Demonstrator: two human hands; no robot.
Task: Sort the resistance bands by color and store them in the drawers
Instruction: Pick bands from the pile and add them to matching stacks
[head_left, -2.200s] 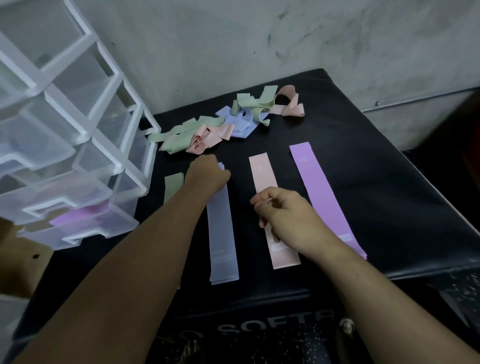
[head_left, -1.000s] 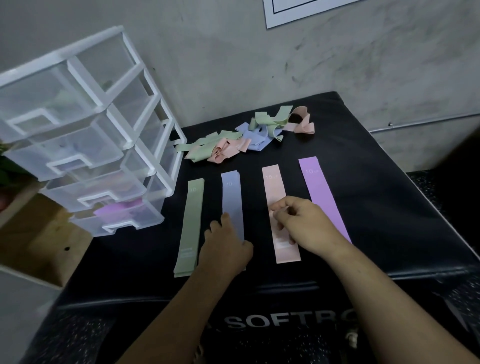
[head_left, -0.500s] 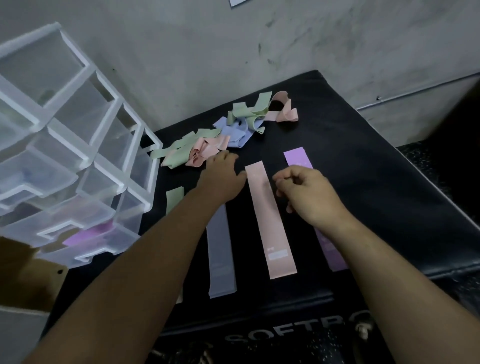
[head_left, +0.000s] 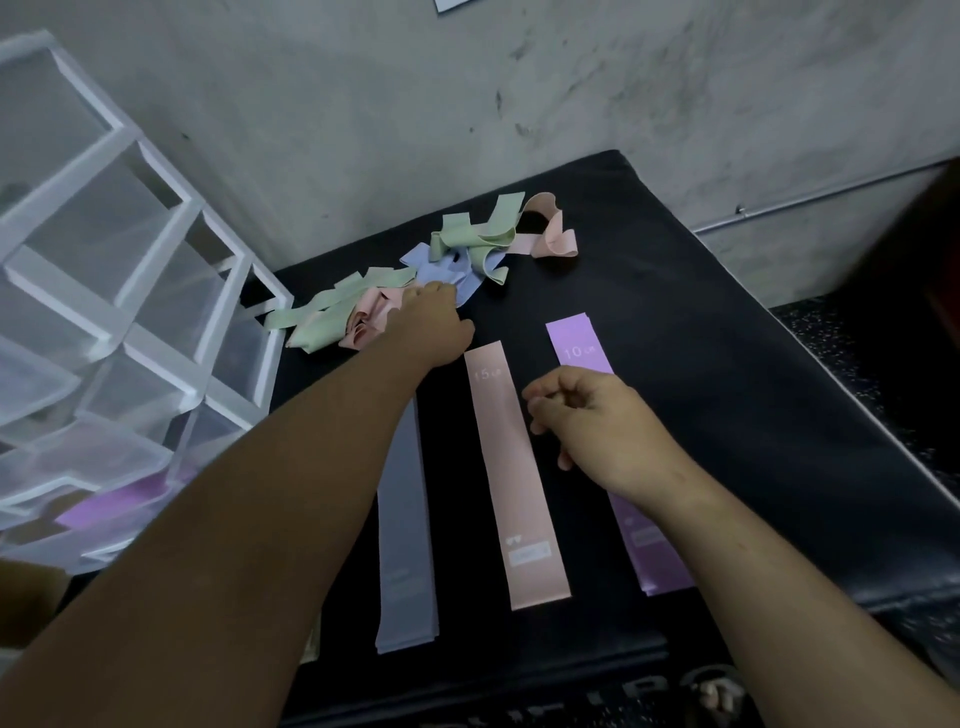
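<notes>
I read the layout as sorting lanes. The pink band (head_left: 514, 478), marked 15, lay flat and lengthwise on the black mat (head_left: 701, 364). A blue-grey band (head_left: 405, 545) lay just to its left and a purple band (head_left: 576, 343), marked 10, just to its right, each apart from its neighbour. I judged these to be one lead strip per colour, so that others could be matched to them. Beyond the pink band's far end and a little to the left sat the tangled pile (head_left: 467, 244) of green, blue and pink bands, not yet sorted. My left hand (head_left: 431, 327) was stretched past that far end, its fingers on the pile where pink and blue loops met. The back of the hand hid the fingertips, so I could not tell whether it had pinched a band or only touched one. My right hand (head_left: 587, 421) hung just right of the pink band, over the purple one. Its fingers were loosely curled, thumb near forefinger, with nothing in it that I could see, probably ready to flatten whatever came out. Well to the left of the pink band stood the translucent drawer unit (head_left: 156, 291). Its bottom drawer (head_left: 62, 540) held a purple piece (head_left: 111, 506) that showed through the frosted plastic. In the drawers above I could make out no colour for certain.
</notes>
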